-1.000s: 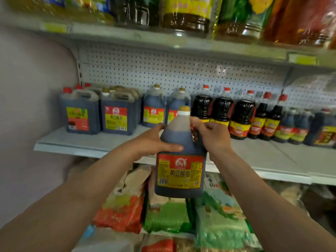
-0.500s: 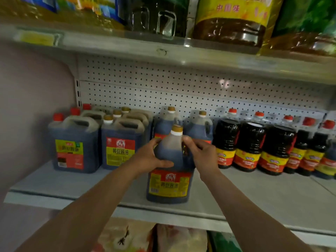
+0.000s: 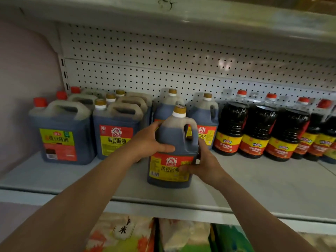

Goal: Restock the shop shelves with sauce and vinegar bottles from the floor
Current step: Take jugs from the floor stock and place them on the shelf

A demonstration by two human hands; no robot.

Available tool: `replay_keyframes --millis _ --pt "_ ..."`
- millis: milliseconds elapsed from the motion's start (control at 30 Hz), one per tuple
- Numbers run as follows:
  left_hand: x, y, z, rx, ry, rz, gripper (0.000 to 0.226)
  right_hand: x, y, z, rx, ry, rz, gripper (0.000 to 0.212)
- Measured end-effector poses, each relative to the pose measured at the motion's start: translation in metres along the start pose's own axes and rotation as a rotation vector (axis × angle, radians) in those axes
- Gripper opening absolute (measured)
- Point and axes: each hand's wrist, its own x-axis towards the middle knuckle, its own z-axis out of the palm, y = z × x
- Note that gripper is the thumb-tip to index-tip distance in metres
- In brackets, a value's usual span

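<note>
Grip: left hand (image 3: 147, 142) wraps the shoulder of the soy sauce jug (image 3: 172, 151) with thumb across its front, right hand (image 3: 203, 165) clasps its lower right side over the label; the jug stands upright on the shelf (image 3: 254, 188), near the front edge, just ahead of two like jugs (image 3: 205, 122) at the back. Risk, as judged: a push toward the far row could knock those jugs against the pegboard (image 3: 163, 70) or tip the tall jug if only its shoulder is pushed. Sliding right could bump the dark bottles (image 3: 258, 131); let go here, it sits out of line.
</note>
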Motion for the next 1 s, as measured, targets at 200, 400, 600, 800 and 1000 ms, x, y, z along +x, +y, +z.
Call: replay_keyframes --millis 200,400,600,800,1000 --pt "0.043 -0.008 -0.002 -0.026 0.037 -0.035 0.101 0.043 0.005 0.003 -0.028 0.040 -0.014 0.093" --pt "0.065 -0.018 -0.001 -0.055 0.039 -0.045 0.100 0.065 0.018 0.003 -0.072 0.020 0.036 0.096" --pt "0.045 -0.011 0.015 0.002 0.174 -0.022 0.087 0.053 0.011 0.004 -0.198 0.044 0.033 0.099" --pt "-0.006 -0.005 0.058 0.067 0.455 -0.048 0.076 -0.016 -0.002 -0.022 -0.315 0.132 0.101 0.095" --pt "-0.084 -0.001 0.136 0.112 0.446 -0.134 0.083 -0.120 0.004 -0.077 -0.370 0.110 0.223 0.087"
